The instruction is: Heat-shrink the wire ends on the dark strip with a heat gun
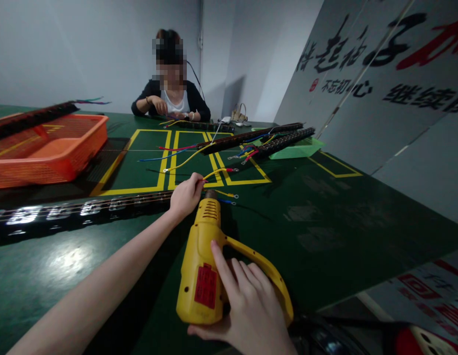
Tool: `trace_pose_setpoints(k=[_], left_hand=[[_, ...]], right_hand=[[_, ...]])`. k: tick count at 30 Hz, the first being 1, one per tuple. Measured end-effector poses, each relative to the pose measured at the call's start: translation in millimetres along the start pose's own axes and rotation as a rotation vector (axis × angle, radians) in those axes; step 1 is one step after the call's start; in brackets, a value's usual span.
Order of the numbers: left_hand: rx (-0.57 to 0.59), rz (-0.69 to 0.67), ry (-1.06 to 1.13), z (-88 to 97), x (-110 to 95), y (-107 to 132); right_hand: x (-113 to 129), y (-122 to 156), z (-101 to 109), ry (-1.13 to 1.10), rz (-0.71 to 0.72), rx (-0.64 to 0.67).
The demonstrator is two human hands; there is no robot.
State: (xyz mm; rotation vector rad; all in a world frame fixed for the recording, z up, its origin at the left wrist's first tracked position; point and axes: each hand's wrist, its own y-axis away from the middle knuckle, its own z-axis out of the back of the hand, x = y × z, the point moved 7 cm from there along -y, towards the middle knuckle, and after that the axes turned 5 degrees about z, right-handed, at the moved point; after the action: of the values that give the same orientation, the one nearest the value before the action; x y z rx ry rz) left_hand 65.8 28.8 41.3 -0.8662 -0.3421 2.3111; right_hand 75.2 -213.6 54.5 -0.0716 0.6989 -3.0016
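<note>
My right hand (247, 301) is wrapped round the handle of a yellow heat gun (199, 251), its index finger stretched along the body. The gun's metal nozzle (211, 194) points away from me, just below my left hand. Closed in a pinch, my left hand (186, 196) holds a yellow wire (214, 173) that ends in a red sleeve and ring terminal (234, 170). Beside the nozzle lie another yellow wire and a blue wire (227, 201), both with ring terminals. A long black strip (140, 202) stretches left from behind my left hand.
An orange basket (73, 148) stands at the left with a black strip across it. More wired strips (284, 143) lie on a green tray (299, 150). Yellow tape (140, 190) marks the green table (347, 222). Opposite sits a person (173, 101), hands at another strip.
</note>
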Motion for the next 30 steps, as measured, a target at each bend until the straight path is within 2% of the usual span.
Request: trace_pose_setpoints(k=[5,11,22,27,30], left_hand=[[0.006,-0.003,0.033,0.0,4,-2],[0.031,-0.032,0.128,0.9,6,-3],[0.187,-0.010,0.433,-8.9,14,-14],[0.228,-0.004,0.408,-9.9,14,-15],[0.305,-0.009,0.391,-10.2,13,-20]], right_hand=[[9,-4,-5,-0.049,0.000,0.018],[8,-5,-4,-0.079,-0.001,0.025],[-11,3,-7,-0.135,-0.043,0.132],[-20,13,0,-0.094,-0.067,0.125],[-26,18,3,-0.070,-0.097,0.110]])
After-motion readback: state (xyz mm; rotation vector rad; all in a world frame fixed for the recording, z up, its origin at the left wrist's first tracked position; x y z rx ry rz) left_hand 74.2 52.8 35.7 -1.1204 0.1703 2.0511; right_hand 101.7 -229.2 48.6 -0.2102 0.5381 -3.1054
